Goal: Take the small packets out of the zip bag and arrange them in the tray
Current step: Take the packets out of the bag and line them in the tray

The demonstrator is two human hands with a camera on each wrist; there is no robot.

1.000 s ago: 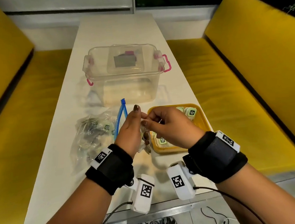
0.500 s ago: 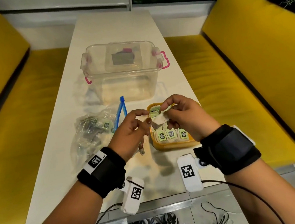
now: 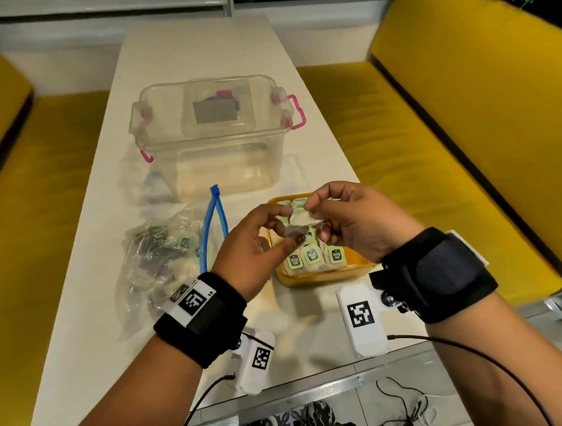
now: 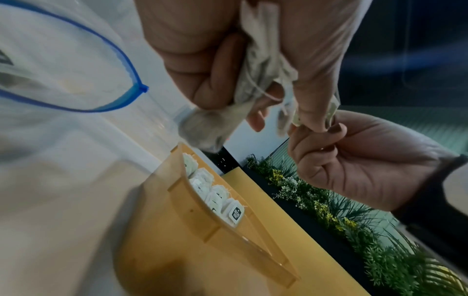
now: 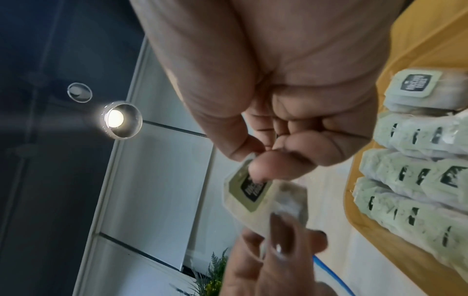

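A long white table (image 3: 192,67) is seen between two yellow benches (image 3: 469,128), with dark glass behind. A clear lidded box (image 3: 218,133) with pink latches stands toward the far end. Nearer, on the left, the zip bag (image 3: 161,254) lies flat, its blue zip track (image 3: 212,219) parted and its mouth turned toward the tray (image 3: 326,275); more packets are visible inside it. The yellow tray sits just right of the bag, partly filled with packets (image 3: 312,256) standing in rows, green-and-dark labels facing up. The label print is blurred; it cannot be read reliably.

One packet (image 3: 299,223) is held in the air above the tray's left part. It is pinched at its lower left end by the left hand (image 3: 252,249), thumb and forefinger closed on it, and at its upper right end by the right hand (image 3: 359,226), thumb and forefinger clamped on the labelled tag (image 5: 249,189). Further pale packets (image 4: 255,66) are bunched in the curled remaining fingers of the left hand. The long axis of the held packet runs from lower left to upper right.

Compared with half a second earlier, both hands are found in much the same place over the tray, the packet now stretched out a little more between them.
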